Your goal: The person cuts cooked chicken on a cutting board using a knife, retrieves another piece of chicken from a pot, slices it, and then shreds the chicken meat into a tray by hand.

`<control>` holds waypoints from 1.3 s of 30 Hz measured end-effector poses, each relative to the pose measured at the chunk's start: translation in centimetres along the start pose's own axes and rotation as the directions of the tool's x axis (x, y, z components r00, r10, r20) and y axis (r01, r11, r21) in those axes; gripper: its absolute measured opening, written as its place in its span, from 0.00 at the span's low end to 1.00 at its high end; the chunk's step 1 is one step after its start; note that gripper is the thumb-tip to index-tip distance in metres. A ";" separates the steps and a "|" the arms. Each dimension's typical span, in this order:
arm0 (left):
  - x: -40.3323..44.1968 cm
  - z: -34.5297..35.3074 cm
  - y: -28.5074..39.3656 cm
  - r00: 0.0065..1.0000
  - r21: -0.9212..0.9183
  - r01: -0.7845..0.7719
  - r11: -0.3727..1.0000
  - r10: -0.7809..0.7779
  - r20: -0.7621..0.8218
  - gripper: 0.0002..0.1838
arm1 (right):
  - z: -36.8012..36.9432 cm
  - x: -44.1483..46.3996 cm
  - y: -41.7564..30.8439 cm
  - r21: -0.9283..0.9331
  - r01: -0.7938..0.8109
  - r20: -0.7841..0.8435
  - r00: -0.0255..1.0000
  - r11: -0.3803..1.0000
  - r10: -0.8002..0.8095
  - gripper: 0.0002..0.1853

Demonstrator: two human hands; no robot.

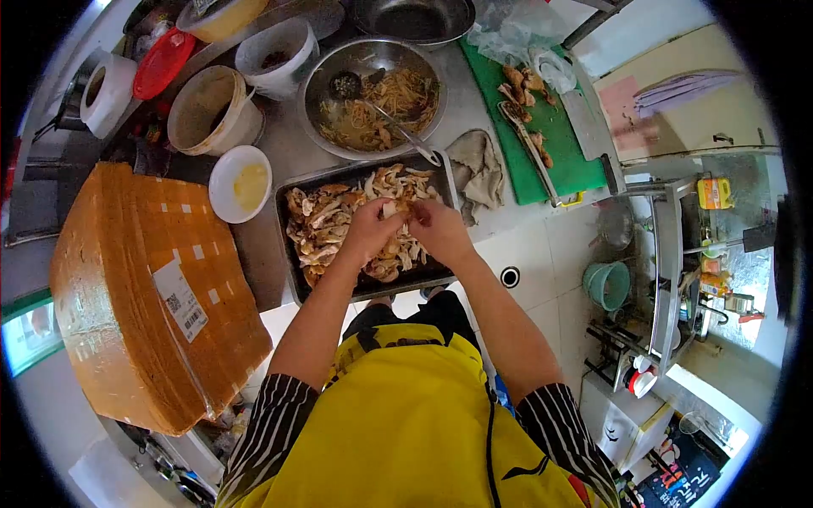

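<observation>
Head view: the left hand (373,230) and right hand (441,232) meet, fingertips pinching a small meat piece (400,207) over the tray (364,293) of shredded meat (324,234), likely to catch scraps; it sits at the table (286,140)'s near edge, presumably for easy reach.

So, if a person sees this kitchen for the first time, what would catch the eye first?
Probably the bright yellow garment, filling the bottom middle of the view. Then the bare hands, close together at the centre over a dark tray of torn meat. The large brown box at left and the green board at upper right, with more meat on it, would likely draw the eye too.
</observation>
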State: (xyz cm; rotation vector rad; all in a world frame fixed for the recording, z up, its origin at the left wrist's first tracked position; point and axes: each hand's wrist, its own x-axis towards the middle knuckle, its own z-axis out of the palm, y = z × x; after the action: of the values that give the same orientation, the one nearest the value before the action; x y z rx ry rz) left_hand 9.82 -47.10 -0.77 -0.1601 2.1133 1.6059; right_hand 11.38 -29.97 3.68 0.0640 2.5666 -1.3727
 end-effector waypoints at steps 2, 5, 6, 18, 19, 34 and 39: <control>-0.2 -0.1 1.0 0.999 0.073 -0.035 0.997 0.036 -0.016 0.24 | 0.2 -0.2 0.0 0.030 0.019 -0.030 0.999 0.999 -0.018 0.18; -0.2 -0.5 1.9 0.999 0.150 -0.052 0.987 0.051 0.010 0.23 | 1.4 -0.1 1.4 0.074 0.017 -0.064 0.998 0.997 -0.012 0.17; 0.0 -0.4 1.7 0.997 0.173 -0.073 0.982 0.073 0.008 0.23 | 1.9 0.0 2.2 0.088 0.012 -0.074 0.997 0.996 -0.005 0.17; 1.0 -0.8 -0.2 0.992 -0.091 -0.012 0.996 0.000 -0.128 0.20 | 1.0 0.8 3.9 0.719 -0.285 0.109 0.947 0.634 0.302 0.14; 0.9 -0.9 0.0 0.986 -0.109 -0.037 0.993 0.018 -0.165 0.20 | 0.8 0.9 4.0 0.661 -0.295 0.109 0.948 0.690 0.301 0.13; 1.1 -0.4 1.9 0.998 0.086 -0.056 0.995 0.057 0.000 0.22 | 1.2 0.8 3.3 0.379 -0.173 0.111 0.984 0.909 0.141 0.14; 1.3 -0.6 1.4 0.993 -0.024 0.063 0.998 -0.060 0.101 0.25 | 0.2 0.5 2.0 0.135 -0.048 0.046 0.998 0.990 0.043 0.17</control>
State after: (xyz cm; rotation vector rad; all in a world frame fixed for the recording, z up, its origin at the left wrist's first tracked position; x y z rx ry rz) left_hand 8.03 -46.98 0.02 -0.1496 1.9923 1.5746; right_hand 11.26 -29.07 1.77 0.1143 2.4189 -1.5137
